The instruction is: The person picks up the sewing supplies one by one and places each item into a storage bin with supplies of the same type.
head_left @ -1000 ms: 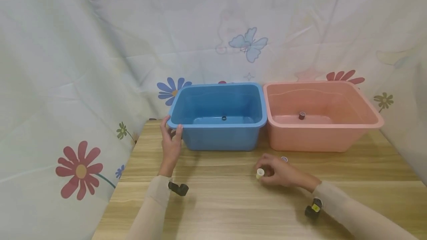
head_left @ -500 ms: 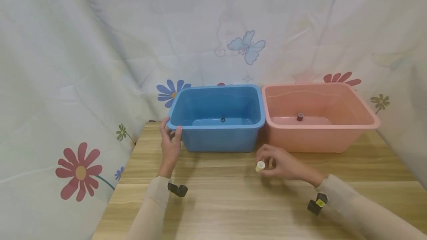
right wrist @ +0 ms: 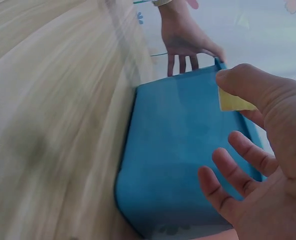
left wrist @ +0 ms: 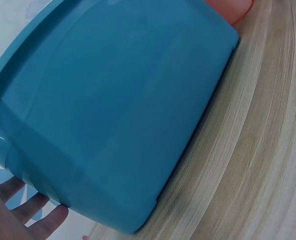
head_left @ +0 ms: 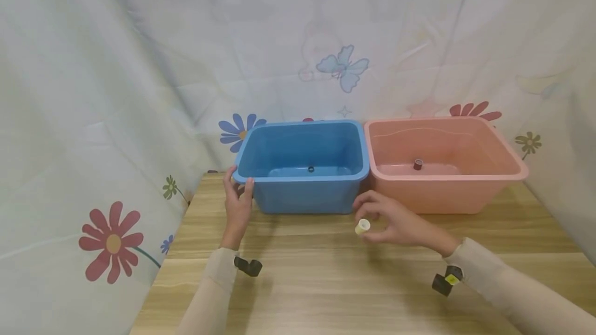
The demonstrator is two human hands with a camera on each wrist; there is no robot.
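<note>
My right hand (head_left: 396, 221) pinches a small pale yellow hollow cylinder (head_left: 362, 226) between thumb and forefinger, above the table in front of the bins. In the right wrist view the yellow cylinder (right wrist: 232, 101) shows beyond the thumb, and the other fingers are spread and loosely bent. My left hand (head_left: 238, 211) holds the front left corner of the blue plastic bin (head_left: 302, 195), thumb in front and fingers along the left side. A small dark ring-shaped piece (head_left: 311, 169) lies inside that bin. Inside the pink bin (head_left: 437, 195) sits a small dark brown cylinder (head_left: 418, 164).
Both bins stand side by side at the back of the wooden table (head_left: 316, 283). A patterned curtain (head_left: 279, 40) hangs behind them and down the left side. Each wrist carries a black camera, such as the right camera (head_left: 447, 279).
My right hand has lifted the yellow cylinder off the table and tilted it, moving slightly toward the bins. A small pale round piece seen behind that hand earlier is out of sight. The left hand stays put.
</note>
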